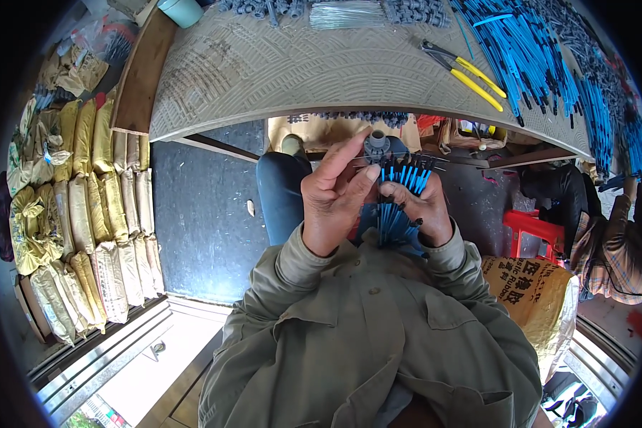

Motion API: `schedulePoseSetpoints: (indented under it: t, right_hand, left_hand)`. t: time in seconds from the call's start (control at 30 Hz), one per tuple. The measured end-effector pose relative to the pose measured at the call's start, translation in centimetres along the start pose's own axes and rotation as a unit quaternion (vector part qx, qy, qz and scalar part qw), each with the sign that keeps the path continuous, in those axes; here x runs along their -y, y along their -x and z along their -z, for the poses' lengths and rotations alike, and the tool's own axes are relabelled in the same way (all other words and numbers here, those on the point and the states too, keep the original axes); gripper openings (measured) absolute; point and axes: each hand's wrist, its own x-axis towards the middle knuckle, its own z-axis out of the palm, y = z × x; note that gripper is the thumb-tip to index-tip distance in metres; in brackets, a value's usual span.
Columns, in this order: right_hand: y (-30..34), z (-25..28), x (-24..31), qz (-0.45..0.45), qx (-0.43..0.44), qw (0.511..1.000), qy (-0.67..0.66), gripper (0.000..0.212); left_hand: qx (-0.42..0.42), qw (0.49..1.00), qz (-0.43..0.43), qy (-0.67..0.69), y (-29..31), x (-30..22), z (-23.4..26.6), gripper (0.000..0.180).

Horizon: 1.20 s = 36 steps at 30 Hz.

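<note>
My left hand (pixel 333 198) is closed, thumb and fingers pinching a grey round plastic hub (pixel 377 145) with a ridged rim. In my right hand (pixel 429 210) is a bundle of thin blue rods (pixel 398 221) with black ends, its fingers wrapped around them. The bundle's upper ends fan out just below and beside the hub, close to my left thumb. Thin dark wires or pins stick out around these ends. Whether any rod is joined to the hub, I cannot tell. Both hands are over my lap, in front of the table's near edge.
Yellow-handled pincers (pixel 471 77) lie on the patterned table (pixel 285 78). Beyond are a pile of blue rods (pixel 524 50), thin metal wires (pixel 346 14) and grey plastic parts (pixel 417 12). Filled sacks (pixel 96 207) are stacked left. A person (pixel 613 246) sits right, near a red stool (pixel 531 232).
</note>
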Motion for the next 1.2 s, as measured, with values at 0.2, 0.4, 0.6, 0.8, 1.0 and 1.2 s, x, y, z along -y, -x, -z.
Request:
schedulePoseSetpoints:
  t: [0.2, 0.4, 0.6, 0.8, 1.0, 1.2]
  right_hand:
    - [0.2, 0.0, -0.3, 0.027, -0.001, 1.0, 0.016, 0.014]
    - [0.1, -0.6, -0.1, 0.044, -0.014, 0.999, -0.01, 0.015]
    - [0.3, -1.0, 0.5, 0.046, -0.003, 0.999, -0.025, 0.018]
    - [-0.3, -0.9, 1.3, 0.033, 0.029, 0.998, -0.039, 0.017]
    - [-0.8, -0.1, 1.7, -0.021, 0.085, 0.994, -0.07, 0.026]
    - [-1.3, -0.7, 0.1, 0.169, -0.025, 0.985, -0.014, 0.046]
  left_hand:
    - [-0.024, 0.995, 0.042, 0.087, 0.3, 0.1, -0.5, 0.051]
    - [-0.079, 0.995, 0.003, 0.063, 0.5, 0.5, -1.1, 0.05]
    - [-0.099, 0.994, -0.005, 0.053, 0.2, -0.1, -1.6, 0.047]
    - [-0.12, 0.99, 0.045, 0.056, 0.1, -0.7, -1.6, 0.042]
    - [-0.124, 0.989, 0.019, 0.08, 0.1, -0.3, -1.3, 0.039]
    - [-0.131, 0.985, 0.046, 0.099, 0.0, -0.6, -1.5, 0.039]
